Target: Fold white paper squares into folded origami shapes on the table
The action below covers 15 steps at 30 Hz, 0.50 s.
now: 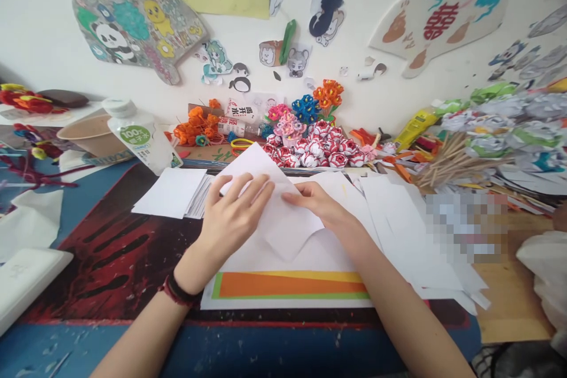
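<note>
A square white sheet of paper [287,221] is held tilted, one corner pointing up, above the white papers on the desk. My right hand [316,201] grips its right edge, thumb on top and the other fingers mostly behind. Across the sheet's left side lies my left hand [237,207], fingers spread and slightly bent, touching the paper. A dark bracelet circles my left wrist. To the left of that hand sits a stack of white square papers [170,192]. Below both hands, an orange, yellow and green strip [287,284] lies on a larger white sheet.
Red-and-white paper flowers [316,144] are heaped behind the hands. A white bottle [139,136] leans at the left, near a tan bowl [93,134]. Loose white sheets [398,224] spread rightward, with wrapped flowers on sticks [447,159] beyond. A white case [31,277] lies at left.
</note>
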Motion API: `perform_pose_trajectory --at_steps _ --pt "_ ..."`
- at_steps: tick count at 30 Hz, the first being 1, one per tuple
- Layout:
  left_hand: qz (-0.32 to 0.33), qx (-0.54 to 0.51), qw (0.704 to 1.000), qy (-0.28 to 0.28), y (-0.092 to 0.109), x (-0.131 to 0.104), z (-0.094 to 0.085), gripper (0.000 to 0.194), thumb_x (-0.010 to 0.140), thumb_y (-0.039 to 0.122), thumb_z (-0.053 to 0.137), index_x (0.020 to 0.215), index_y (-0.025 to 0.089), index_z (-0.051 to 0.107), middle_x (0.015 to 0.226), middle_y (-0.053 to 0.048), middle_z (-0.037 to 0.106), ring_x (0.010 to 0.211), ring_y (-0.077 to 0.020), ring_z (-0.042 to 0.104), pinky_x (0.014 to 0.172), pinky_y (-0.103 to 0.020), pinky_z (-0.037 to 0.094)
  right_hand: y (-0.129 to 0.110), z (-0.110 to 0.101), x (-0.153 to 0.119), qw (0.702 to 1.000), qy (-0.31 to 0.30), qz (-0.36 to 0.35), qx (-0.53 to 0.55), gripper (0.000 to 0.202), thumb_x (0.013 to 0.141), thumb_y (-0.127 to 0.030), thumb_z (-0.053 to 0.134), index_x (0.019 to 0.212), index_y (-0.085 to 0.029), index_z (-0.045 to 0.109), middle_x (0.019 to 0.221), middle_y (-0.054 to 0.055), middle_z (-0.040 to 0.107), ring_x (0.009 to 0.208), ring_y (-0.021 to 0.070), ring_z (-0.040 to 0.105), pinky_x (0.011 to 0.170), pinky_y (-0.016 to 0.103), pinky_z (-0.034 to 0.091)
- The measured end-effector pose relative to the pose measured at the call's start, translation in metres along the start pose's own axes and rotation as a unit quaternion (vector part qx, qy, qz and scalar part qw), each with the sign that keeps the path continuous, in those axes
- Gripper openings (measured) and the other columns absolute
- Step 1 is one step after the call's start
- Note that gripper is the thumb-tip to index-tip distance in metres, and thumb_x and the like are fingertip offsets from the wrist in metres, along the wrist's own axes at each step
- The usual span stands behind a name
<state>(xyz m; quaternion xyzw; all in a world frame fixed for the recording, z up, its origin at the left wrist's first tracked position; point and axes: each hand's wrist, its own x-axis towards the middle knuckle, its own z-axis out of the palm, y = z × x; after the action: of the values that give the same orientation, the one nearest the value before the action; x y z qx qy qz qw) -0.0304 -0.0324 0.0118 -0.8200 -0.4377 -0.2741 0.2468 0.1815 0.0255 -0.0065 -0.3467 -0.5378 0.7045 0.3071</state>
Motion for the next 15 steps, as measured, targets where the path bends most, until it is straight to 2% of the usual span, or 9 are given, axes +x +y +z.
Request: perform_pose_trajectory --at_steps 5,10,15 --pt "-0.014 0.005 1.000 -0.022 0.011 0.004 0.001 0.039 0.092 0.018 0.049 0.130 0.026 0.052 0.133 -0.005 0.060 0.114 -0.0259 0.057 0.100 -0.046 0.030 -0.002 0.002 0.001 0.999 0.029 -0.023 0.038 0.037 0.068 -0.043 0.079 0.092 -0.015 0.074 0.080 0.005 0.073 0.067 0.0180 0.066 0.062 0.028 0.050" --pt "-0.031 0.016 0.999 -0.001 0.019 0.004 0.004 0.043 0.093 0.032 0.052 0.134 0.019 0.050 0.135 -0.008 0.057 0.112 -0.0266 0.057 0.097 -0.043 0.031 0.003 0.004 0.002 0.996 0.041 -0.064 0.039 0.035 0.067 -0.041 0.080 0.088 -0.014 0.073 0.077 0.005 0.071 0.062 0.0170 0.063 0.056 0.027 0.049" --pt "-0.047 0.027 0.998 0.011 0.022 0.006 0.004 0.046 0.092 0.039 0.053 0.134 0.019 0.051 0.135 -0.007 0.057 0.115 -0.0262 0.056 0.099 -0.042 0.029 0.002 0.004 0.002 0.995 0.029 -0.097 0.027 0.033 0.071 -0.039 0.077 0.096 -0.017 0.073 0.082 0.004 0.072 0.067 0.0180 0.065 0.060 0.029 0.051"
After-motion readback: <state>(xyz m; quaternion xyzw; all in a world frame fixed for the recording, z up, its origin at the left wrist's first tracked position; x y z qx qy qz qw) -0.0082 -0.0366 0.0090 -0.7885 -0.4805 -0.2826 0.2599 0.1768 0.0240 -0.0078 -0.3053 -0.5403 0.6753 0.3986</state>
